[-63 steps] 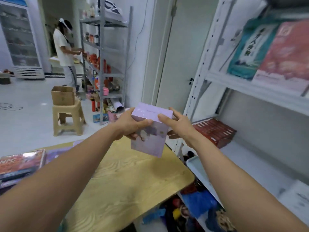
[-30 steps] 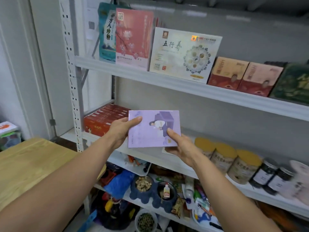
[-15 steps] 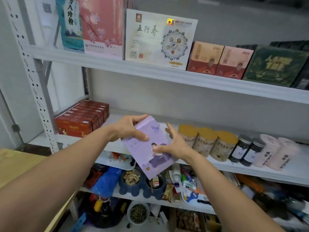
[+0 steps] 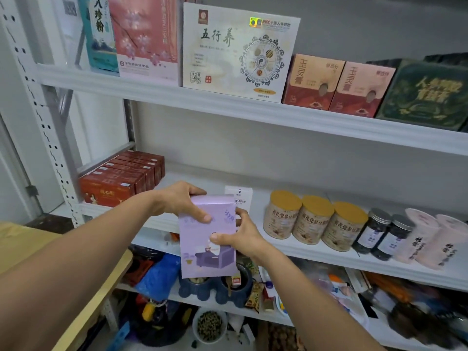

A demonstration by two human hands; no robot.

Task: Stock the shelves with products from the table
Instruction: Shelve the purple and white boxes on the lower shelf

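View: head, looking forward and down at a white shelving unit.
Task thing: lilac box, a flat carton held upright, tall side up.
Box look: pale purple front, a small leaf sprig printed top right, a seated figure in a darker purple armchair on the lower half; top face a plain lighter lilac.
Box place: in the air in front of the front lip of the middle shelf, not resting on it; its lower half overlaps the clutter of the shelf below.
Left hand: grips the box's top left corner, fingers curled over the top edge, thumb pressed on the front.
Right hand: grips the box's right edge about halfway down, thumb on the front, fingers wrapped behind (fingertips hidden by the box).
Open room: a bare stretch of the middle shelf straight behind the box, between the red boxes on the left and the tan-lidded canisters on the right.
In that gap: a white printed card toward the back; cannot tell if it stands or lies.
Right of the canisters: dark jars, then pink tubes, all close to the front lip.
Ceiling: upper shelf, lined with upright cartons, well above the box's top.
Left bound: perforated upright post, with the wooden table edge just below the left forearm.
Below: blue-grey pots and a blue bag close under the box's bottom edge.
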